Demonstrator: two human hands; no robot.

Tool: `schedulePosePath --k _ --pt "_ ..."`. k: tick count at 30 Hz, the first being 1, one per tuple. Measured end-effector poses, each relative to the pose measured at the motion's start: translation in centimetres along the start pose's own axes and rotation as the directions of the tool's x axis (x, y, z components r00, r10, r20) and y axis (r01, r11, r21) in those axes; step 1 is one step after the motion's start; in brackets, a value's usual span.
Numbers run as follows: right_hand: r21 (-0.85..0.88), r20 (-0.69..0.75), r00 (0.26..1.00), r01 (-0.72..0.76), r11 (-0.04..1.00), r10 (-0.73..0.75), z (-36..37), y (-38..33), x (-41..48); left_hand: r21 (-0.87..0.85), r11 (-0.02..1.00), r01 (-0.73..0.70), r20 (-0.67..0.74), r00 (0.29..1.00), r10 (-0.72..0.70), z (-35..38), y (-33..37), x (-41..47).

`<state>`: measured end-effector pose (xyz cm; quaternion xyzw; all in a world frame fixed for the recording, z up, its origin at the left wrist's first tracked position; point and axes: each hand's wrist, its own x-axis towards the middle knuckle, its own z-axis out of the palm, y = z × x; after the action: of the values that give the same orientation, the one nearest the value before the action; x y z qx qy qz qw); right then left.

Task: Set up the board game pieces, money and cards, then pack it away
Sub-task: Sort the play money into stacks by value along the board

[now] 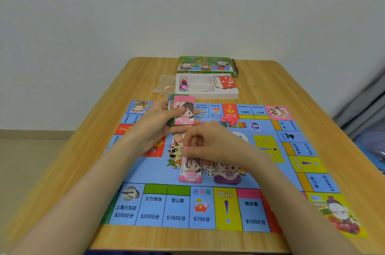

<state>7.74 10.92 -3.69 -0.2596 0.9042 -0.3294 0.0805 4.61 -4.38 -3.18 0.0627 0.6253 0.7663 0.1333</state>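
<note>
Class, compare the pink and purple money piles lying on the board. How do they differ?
The pink pile reads 5000; the purple pile reads 500. The right hand pinches the pink pile's top edge; no fingers grip the purple pile. Both lie on the board, flanking a die.

The right hand (205, 144) pinches and covers the upper end of the pink 5000 note pile (190, 172). In the stack (183, 113) gripped by the left hand (158, 118), notes under the top one show edges only; values unreadable. Small pieces (183, 85) in the tray (208, 94) are too small to identify. Both forearms (68, 192) run off the bottom edge.
</note>
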Motion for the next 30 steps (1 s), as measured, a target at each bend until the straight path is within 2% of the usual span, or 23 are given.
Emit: schedulePosePath --k 6,8,11,14,19,22,24,26,28,30 --pt "-0.106 0.012 0.999 0.045 0.993 -0.044 -0.1 -0.3 -0.1 -0.026 1.0 -0.005 0.005 1.0 0.005 -0.1 0.0 0.0" --pt "-0.08 0.031 0.997 0.07 0.994 -0.067 -0.1 -0.6 -0.3 -0.048 0.999 -0.015 -0.011 1.0 0.015 -0.2 0.1 0.0" --pt "-0.057 0.15 0.987 0.066 0.996 -0.057 -0.1 -0.7 -0.7 -0.056 0.998 -0.032 -0.033 0.999 0.03 -0.4 0.2 0.1" --pt "-0.149 0.247 0.968 0.082 0.985 -0.043 -0.1 -0.8 -1.0 -0.049 0.998 -0.036 -0.046 0.998 0.034 -0.5 0.2 0.2" --pt "-0.187 0.24 0.969 0.106 0.977 -0.059 0.1 -0.9 -0.8 -0.039 0.999 -0.03 -0.035 0.999 0.029 -0.4 0.1 0.1" --pt "-0.137 0.221 0.974 0.083 0.987 -0.052 -0.1 -0.9 -1.0 -0.04 0.999 -0.035 -0.026 0.999 0.034 -0.4 0.1 0.0" --pt "-0.036 0.133 0.99 0.044 0.998 -0.039 -0.3 -0.8 -0.9 -0.05 0.998 -0.04 -0.033 0.999 0.038 -0.4 0.1 0.0" --pt "0.018 -0.059 0.998 0.01 1.0 -0.009 -0.6 -0.6 -0.5 -0.046 0.998 -0.041 -0.056 0.998 0.039 -0.4 0.1 0.1" --pt "0.064 -0.274 0.961 -0.022 0.998 0.039 -0.7 -0.3 -0.1 -0.034 0.999 -0.031 -0.078 0.997 0.028 -0.5 0.0 0.2" --pt "0.182 -0.425 0.899 -0.026 0.983 0.103 -0.9 -0.1 0.1 -0.018 1.0 -0.011 -0.054 0.999 0.01 -0.4 0.1 0.1"
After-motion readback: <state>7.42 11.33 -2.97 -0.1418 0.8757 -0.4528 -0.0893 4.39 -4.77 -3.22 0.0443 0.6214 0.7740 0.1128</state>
